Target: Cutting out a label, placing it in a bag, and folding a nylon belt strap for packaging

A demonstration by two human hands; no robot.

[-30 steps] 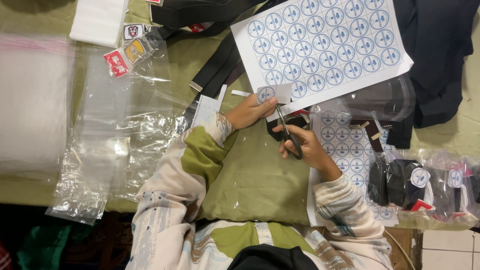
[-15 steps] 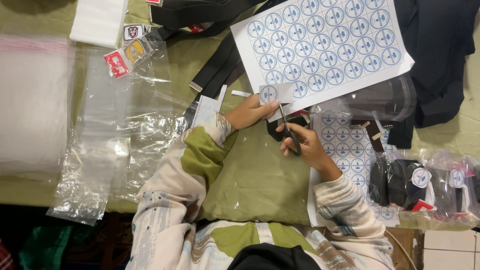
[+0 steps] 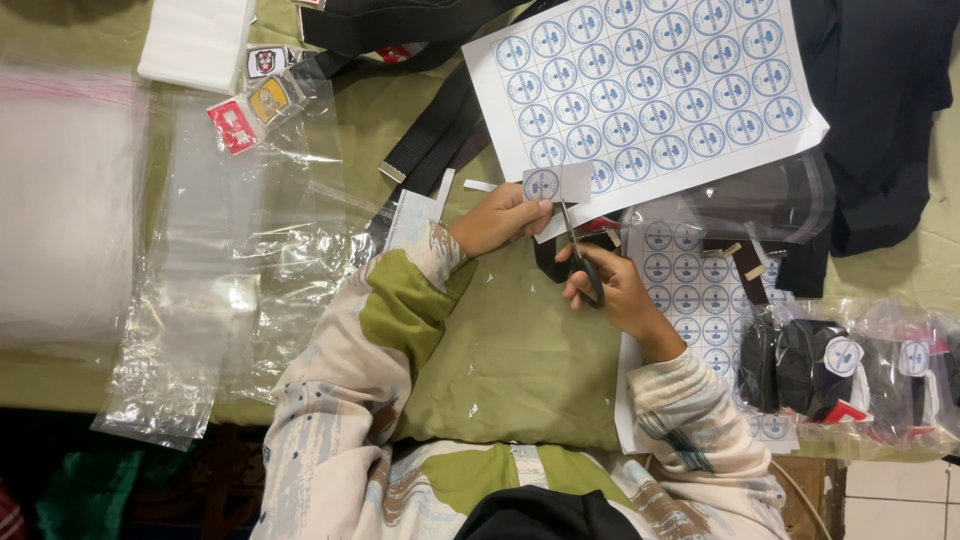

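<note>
Scissors (image 3: 578, 250) are working in the right hand (image 3: 612, 288), fingers clenched through the dark loops, blades pointing far toward a small paper piece (image 3: 558, 184). That piece, bearing one blue round sticker, is being pinched at its left edge by the left hand (image 3: 497, 218), thumb and fingertips gripping it just above the green cushion (image 3: 510, 350).

Doing this cut well seems to call for keeping the paper taut and feeding it into the blades by turning the left hand, rather than swinging the scissors. Fingertips are sitting close to the cut line, so short snips near the blade base look safer than long ones. Following the blue ring with an even white margin would probably give the neatest round.

Room is looking tight on the far side: the big sticker sheet (image 3: 650, 90) is lying just beyond the blades, its near edge almost touching the small piece, and a slip could nick it. To the right, a second sheet (image 3: 690, 300) is partly tucked under the right wrist, with bagged dark items (image 3: 850, 370) beside it. Black straps (image 3: 430, 140) are running far-left of the left hand. Clear plastic bags (image 3: 220, 280) are spreading over the left, well apart from the cutting. The cushion near the body is offering the most open space for both wrists.
</note>
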